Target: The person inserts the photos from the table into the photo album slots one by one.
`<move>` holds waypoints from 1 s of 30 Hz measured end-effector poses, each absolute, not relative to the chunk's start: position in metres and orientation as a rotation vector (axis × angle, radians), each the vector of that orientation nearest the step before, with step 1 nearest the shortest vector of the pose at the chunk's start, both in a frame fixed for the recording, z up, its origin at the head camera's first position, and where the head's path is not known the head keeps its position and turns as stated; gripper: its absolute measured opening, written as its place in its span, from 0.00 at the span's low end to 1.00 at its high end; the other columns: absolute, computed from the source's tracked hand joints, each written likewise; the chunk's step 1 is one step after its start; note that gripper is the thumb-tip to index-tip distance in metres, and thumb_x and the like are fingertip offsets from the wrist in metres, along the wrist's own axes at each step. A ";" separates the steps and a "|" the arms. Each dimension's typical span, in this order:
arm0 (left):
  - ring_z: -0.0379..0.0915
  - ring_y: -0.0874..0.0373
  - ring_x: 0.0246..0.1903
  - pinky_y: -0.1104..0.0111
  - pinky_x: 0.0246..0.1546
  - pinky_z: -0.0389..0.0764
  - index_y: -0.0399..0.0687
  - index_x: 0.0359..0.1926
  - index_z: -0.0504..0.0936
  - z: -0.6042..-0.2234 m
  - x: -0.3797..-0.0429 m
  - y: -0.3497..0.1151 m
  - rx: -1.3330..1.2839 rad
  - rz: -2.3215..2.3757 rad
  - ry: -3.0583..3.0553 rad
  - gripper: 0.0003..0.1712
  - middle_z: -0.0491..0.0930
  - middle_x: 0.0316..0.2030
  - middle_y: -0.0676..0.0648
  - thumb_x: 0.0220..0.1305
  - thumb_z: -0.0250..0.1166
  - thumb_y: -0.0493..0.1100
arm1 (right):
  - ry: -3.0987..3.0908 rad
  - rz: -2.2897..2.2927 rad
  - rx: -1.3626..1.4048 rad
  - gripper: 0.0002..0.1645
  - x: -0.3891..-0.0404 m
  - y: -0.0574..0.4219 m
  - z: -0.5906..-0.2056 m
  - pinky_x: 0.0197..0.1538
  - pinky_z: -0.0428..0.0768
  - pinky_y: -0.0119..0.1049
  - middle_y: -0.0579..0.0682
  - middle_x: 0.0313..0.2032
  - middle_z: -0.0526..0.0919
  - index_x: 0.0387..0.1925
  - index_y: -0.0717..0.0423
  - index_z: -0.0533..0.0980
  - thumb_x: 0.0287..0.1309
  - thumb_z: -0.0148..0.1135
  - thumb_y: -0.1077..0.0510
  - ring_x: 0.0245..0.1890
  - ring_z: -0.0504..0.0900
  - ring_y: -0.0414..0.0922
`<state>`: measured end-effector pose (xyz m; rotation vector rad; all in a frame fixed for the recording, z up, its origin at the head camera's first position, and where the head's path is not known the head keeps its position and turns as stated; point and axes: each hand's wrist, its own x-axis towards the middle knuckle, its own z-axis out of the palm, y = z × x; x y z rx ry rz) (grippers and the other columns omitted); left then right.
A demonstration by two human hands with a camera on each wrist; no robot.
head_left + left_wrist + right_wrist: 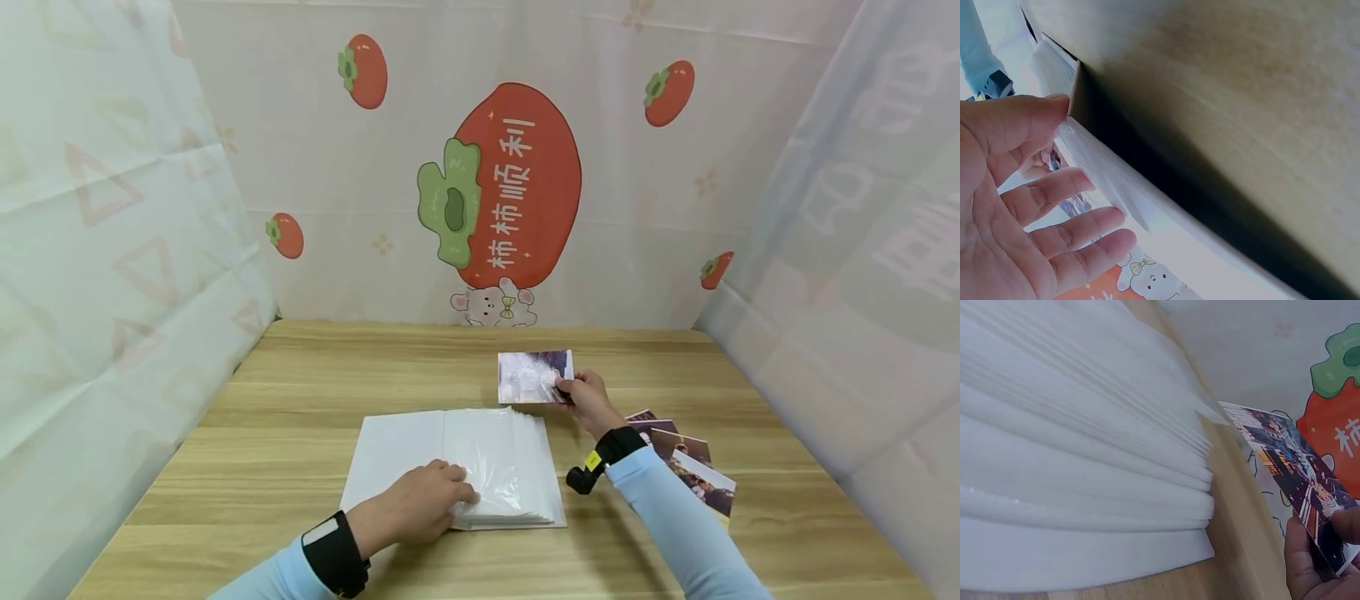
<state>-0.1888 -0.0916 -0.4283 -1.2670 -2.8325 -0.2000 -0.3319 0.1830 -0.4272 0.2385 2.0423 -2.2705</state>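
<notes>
A white photo album (401, 450) lies spread on the table, its clear-sleeved pages (1085, 425) stacked on the right half. My left hand (420, 500) rests on the album near its middle fold; in the left wrist view the left hand (1029, 200) has its fingers spread along the lower edge, the thumb touching it. Beyond the album's upper right corner, my right hand (588, 400) pinches a photo (528, 377) by its right end, thumb on top. Close up, the photo (1297, 475) shows a colourful printed scene and is held tilted, apart from the pages.
Several loose photos (701, 483) lie overlapping on the wooden table (285, 467), right of the album and partly behind the right forearm. A white curtain (330, 167) with persimmon prints stands at the table's back edge, and more curtain hangs at both sides.
</notes>
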 end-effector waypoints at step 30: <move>0.72 0.54 0.40 0.67 0.33 0.76 0.57 0.41 0.84 -0.429 -0.188 -0.091 -1.263 -0.195 -2.828 0.16 0.76 0.40 0.51 0.50 0.68 0.37 | 2.196 -2.200 0.298 0.22 -0.344 0.152 -0.439 0.32 0.77 0.35 0.62 0.42 0.75 0.55 0.62 0.61 0.62 0.55 0.65 0.29 0.78 0.44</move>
